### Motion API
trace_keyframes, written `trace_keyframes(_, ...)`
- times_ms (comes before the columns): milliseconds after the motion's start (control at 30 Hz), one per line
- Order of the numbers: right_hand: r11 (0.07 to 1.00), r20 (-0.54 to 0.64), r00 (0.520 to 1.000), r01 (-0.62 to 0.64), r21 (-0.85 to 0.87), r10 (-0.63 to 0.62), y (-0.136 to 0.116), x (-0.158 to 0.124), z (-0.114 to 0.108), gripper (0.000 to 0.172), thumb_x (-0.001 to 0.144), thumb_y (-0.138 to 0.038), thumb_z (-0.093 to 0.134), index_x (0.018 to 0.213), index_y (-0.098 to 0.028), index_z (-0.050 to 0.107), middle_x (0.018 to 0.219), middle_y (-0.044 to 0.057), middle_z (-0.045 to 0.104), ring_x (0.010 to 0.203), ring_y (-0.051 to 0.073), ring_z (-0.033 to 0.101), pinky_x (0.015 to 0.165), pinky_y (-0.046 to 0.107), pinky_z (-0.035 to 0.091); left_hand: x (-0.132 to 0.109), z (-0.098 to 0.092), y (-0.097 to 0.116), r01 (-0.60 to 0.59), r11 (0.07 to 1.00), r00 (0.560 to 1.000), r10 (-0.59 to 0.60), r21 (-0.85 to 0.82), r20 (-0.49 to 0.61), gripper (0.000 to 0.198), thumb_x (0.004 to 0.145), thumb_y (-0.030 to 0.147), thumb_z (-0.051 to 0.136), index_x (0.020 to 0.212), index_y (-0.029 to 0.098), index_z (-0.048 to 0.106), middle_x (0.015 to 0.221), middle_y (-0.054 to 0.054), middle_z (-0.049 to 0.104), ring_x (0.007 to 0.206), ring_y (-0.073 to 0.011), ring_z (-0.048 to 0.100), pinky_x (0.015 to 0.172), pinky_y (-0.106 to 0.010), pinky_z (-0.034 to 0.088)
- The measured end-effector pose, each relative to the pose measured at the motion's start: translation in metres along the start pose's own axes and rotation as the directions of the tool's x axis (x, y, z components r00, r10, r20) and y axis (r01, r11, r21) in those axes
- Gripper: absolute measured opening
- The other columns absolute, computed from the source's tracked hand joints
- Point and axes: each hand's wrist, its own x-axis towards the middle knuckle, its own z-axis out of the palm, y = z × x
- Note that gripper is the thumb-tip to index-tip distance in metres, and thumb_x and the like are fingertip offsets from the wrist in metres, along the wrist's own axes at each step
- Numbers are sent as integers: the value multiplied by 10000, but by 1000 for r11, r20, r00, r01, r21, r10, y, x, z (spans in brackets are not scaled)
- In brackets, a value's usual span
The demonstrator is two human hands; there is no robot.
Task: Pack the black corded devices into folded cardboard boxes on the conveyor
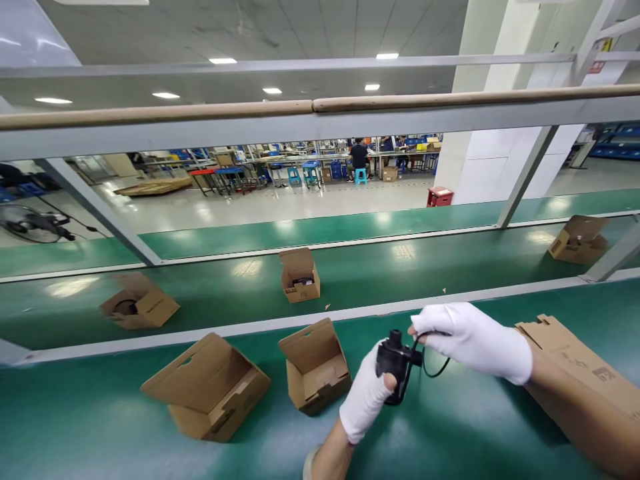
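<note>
Both my hands wear white gloves. My left hand (366,395) is wrapped round a small black pump-like device (393,357), held just above the green bench. My right hand (473,339) pinches the device's black cable (434,371) near its top, with the cable looping down below the hand. An open, empty cardboard box (316,365) stands just left of my left hand. A second open box (207,387) lies on its side farther left.
Flat cardboard (580,363) lies under my right forearm. On the green conveyor belt (380,273) behind sit three open boxes (300,275) (139,303) (579,239). A grey frame rail (320,123) crosses overhead. A person sits at distant benches (358,159).
</note>
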Motion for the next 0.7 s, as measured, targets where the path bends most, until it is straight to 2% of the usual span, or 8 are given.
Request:
trace_keyframes(100, 967, 57, 990, -140, 212, 131, 13, 20, 18, 143, 835, -210, 549, 897, -216, 679, 910, 10, 656, 845, 155, 588, 809, 281, 465, -4, 4, 9, 62, 995, 987, -72, 73, 145, 794, 484, 754, 716, 928, 120, 540, 689, -19, 543, 598, -122, 449, 548, -254, 344)
trace_keyframes(200, 922, 144, 966, -249, 295, 215, 26, 28, 42, 149, 812, -242, 535, 815, -192, 675, 837, 12, 661, 669, 134, 601, 576, 225, 503, -9, 3, 13, 69, 993, 983, -83, 91, 164, 719, 494, 635, 801, 923, 112, 555, 725, -22, 557, 620, -112, 451, 570, -245, 349)
trace_keyframes(300, 893, 161, 942, -332, 303, 296, 31, 17, 62, 224, 842, -256, 458, 864, -182, 669, 804, 17, 654, 501, 98, 537, 470, 214, 468, -14, 0, 12, -3, 998, 999, -1, -70, -48, 601, 583, 518, 813, 972, 129, 569, 803, -34, 593, 697, -125, 507, 654, -253, 408)
trace_keyframes(400, 892, 157, 925, -376, 253, 345, 25, -7, 80, 292, 870, -215, 367, 957, -173, 643, 791, 23, 646, 449, 93, 502, 470, 229, 446, -13, -3, 12, -186, 930, 924, 56, -316, -378, 508, 677, 423, 783, 1077, 194, 570, 1030, -48, 615, 914, -162, 575, 836, -286, 457)
trace_keyframes(500, 974, 183, 958, -224, -12, 222, 11, -33, 102, 294, 859, -152, 357, 1003, -180, 611, 811, 32, 665, 598, 153, 605, 569, 261, 455, -5, -5, 20, -252, 791, 891, -34, -557, -453, 562, 695, 458, 759, 1158, 221, 546, 1233, -78, 560, 1057, -232, 588, 927, -380, 482)
trace_keyframes(567, 967, 260, 957, -62, -248, 128, -4, -46, 113, 263, 826, -128, 412, 1012, -190, 588, 785, 22, 674, 625, 180, 633, 535, 270, 407, 0, -6, 26, -236, 758, 897, -71, -609, -436, 559, 716, 511, 721, 1142, 194, 545, 1180, -98, 587, 937, -213, 636, 823, -362, 539)
trace_keyframes(633, 917, 384, 920, 83, -389, 80, -24, -53, 114, 214, 775, -132, 507, 963, -205, 577, 727, -6, 671, 529, 177, 616, 429, 284, 291, 3, -6, 28, -257, 829, 875, -18, -497, -483, 493, 761, 537, 665, 1058, 162, 549, 1007, -82, 631, 742, -151, 637, 635, -271, 543)
trace_keyframes(700, 872, 484, 875, 217, -439, 26, -45, -54, 101, 146, 733, -154, 582, 862, -220, 566, 649, -36, 648, 432, 159, 564, 386, 311, 169, 3, -7, 24, -280, 921, 852, 107, -272, -513, 452, 779, 550, 637, 969, 158, 519, 839, -42, 616, 617, -120, 594, 503, -217, 483)
